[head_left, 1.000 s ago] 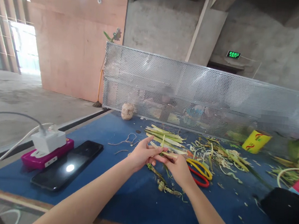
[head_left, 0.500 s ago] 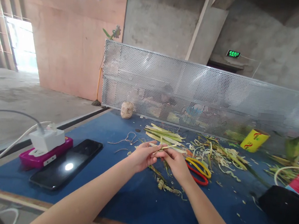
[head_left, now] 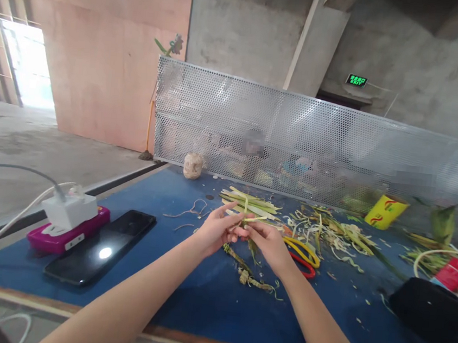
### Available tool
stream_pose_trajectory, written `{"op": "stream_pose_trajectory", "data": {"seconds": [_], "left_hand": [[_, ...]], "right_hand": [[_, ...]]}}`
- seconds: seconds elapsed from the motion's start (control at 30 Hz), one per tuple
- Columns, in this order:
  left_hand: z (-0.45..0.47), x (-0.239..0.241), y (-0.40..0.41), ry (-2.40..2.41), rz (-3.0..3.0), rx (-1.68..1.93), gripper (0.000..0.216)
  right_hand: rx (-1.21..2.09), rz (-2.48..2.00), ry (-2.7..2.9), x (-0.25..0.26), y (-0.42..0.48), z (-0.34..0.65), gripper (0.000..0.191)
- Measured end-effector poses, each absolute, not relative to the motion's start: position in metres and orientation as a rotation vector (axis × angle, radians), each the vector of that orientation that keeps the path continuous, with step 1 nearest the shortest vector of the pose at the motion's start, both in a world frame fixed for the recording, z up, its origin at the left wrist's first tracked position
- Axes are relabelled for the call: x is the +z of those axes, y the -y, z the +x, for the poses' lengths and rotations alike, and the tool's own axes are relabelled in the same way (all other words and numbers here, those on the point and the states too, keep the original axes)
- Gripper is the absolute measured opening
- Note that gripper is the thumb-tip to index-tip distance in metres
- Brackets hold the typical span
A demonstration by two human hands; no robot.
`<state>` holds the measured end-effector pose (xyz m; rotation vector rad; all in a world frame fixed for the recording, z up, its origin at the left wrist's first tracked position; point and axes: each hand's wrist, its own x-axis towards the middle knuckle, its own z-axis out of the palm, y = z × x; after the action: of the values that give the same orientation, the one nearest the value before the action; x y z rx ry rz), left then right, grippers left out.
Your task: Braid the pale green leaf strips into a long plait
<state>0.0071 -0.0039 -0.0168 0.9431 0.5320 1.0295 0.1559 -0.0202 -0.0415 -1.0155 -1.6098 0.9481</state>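
Observation:
My left hand (head_left: 217, 230) and my right hand (head_left: 270, 240) meet over the blue table (head_left: 199, 299), fingertips pinched together on a thin pale-green leaf strip (head_left: 253, 218) that sticks up between them. Just below the hands lies a twisted, woven piece of leaf (head_left: 249, 272). Behind them sits a bundle of cut leaf strips (head_left: 250, 202). Yellow and red scissor handles (head_left: 304, 256) lie right of my right hand.
A black phone (head_left: 100, 245) and a pink box with a white charger (head_left: 67, 220) lie at the left. Leaf scraps (head_left: 329, 231), a yellow cup (head_left: 384, 211) and a black bag (head_left: 429, 310) are on the right. A perforated metal screen (head_left: 297, 140) backs the table.
Both hands have lifted slightly and drawn closer, working the leaf strip between the fingertips. The view has shifted a little downward and right.

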Motion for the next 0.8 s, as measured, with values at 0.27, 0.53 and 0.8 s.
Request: {"op": "stream_pose_trajectory", "data": {"seconds": [0.27,0.53,0.8], "left_hand": [[0.0052,-0.0163,0.0059,-0.482,1.100,0.940,0.084],[0.0043,-0.0149,0.0045,-0.544,1.057,0.931,0.076],[0.0029,-0.0147,0.0075,-0.408,1.092,0.935,0.081]], "right_hand": [[1.273,-0.925,1.197,-0.0410,0.0223,0.1543,0.030],[1.437,-0.836,1.088,-0.0388,0.0255,0.1565,0.028],[1.626,-0.699,0.954,-0.0375,0.0259,0.1562,0.016]]}}
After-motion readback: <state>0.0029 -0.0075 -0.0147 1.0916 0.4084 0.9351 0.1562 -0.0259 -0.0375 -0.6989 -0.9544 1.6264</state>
